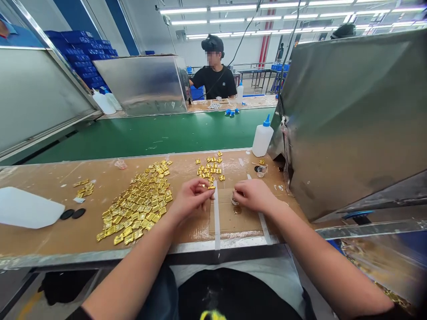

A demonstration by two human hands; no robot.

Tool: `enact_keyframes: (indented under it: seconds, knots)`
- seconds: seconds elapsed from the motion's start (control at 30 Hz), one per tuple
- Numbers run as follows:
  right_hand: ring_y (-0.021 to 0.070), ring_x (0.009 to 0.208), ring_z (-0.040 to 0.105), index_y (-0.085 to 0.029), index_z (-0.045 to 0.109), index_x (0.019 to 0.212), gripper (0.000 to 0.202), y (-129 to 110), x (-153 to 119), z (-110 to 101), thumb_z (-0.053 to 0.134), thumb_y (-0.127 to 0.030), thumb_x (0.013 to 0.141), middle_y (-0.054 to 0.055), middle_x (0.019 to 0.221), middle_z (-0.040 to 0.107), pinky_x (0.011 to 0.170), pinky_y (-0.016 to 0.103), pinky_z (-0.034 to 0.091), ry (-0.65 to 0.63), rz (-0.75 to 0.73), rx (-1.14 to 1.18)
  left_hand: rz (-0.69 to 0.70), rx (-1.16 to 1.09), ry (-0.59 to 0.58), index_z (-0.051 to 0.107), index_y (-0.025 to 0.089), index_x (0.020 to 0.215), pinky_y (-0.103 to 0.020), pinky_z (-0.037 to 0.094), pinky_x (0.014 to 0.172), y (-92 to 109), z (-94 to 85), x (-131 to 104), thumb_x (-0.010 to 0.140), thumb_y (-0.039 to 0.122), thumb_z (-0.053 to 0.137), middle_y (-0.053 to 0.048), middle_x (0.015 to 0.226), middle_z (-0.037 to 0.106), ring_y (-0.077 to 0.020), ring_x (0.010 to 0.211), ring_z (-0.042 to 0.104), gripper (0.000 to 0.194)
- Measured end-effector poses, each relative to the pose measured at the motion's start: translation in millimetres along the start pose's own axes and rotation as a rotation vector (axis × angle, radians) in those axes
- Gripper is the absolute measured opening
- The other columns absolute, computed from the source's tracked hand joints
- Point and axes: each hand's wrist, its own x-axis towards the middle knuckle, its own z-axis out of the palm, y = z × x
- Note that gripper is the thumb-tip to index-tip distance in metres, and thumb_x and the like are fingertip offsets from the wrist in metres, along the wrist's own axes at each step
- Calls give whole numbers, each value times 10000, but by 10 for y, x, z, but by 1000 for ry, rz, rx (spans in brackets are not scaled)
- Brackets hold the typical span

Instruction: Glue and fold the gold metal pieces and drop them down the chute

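Observation:
Between the thumb and fingers of my left hand (194, 195) is a small gold piece (211, 187), held over the cardboard-covered bench. My right hand (252, 194) is closed at a small clear round container (235, 202) on a cardboard sheet (230, 224); whether its fingertips hold anything else is hidden. To the left of my left hand spreads a large pile of gold pieces (140, 202). A smaller group of gold pieces (209, 169) lies just beyond my hands.
A white bottle with a blue cap (262, 138) stands at the back right, beside a tall metal panel (360, 120). A white jug (30, 208) lies at the left. A person (218, 80) sits across the green belt (160, 133).

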Motion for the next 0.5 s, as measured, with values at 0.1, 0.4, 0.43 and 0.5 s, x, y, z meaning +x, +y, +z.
enact_keyframes:
  seconds: [0.1, 0.4, 0.43, 0.5]
  knots:
    - [116, 566, 310, -186, 414, 569, 364, 102, 117, -67, 625, -221, 864, -22, 565, 476, 616, 320, 166, -83, -52, 73, 18, -120, -1, 597, 203, 998, -196, 389, 442, -1, 146, 405, 760, 471, 889, -52, 839, 797, -97, 464, 593, 463]
    - [104, 581, 286, -219, 246, 606, 412, 319, 159, 95, 494, -318, 921, -61, 599, 235, 600, 278, 229, -61, -79, 328, -95, -292, -67, 648, 180, 1009, -193, 465, 474, -195, 272, 720, 649, 445, 968, -60, 923, 777, -113, 566, 659, 550]
    - [105, 578, 280, -222, 239, 610, 415, 328, 151, 100, 498, -322, 919, -62, 599, 234, 602, 284, 229, -37, -87, 338, -99, -286, -64, 651, 177, 996, -193, 473, 476, -217, 282, 703, 662, 447, 967, -46, 885, 761, -120, 575, 668, 533]
    - [107, 569, 285, -223, 253, 612, 407, 340, 138, 94, 506, -302, 921, -61, 591, 255, 607, 293, 230, -6, -125, 338, -90, -249, -58, 653, 174, 979, -198, 501, 488, -259, 311, 676, 694, 443, 958, -20, 826, 721, -135, 597, 689, 497]
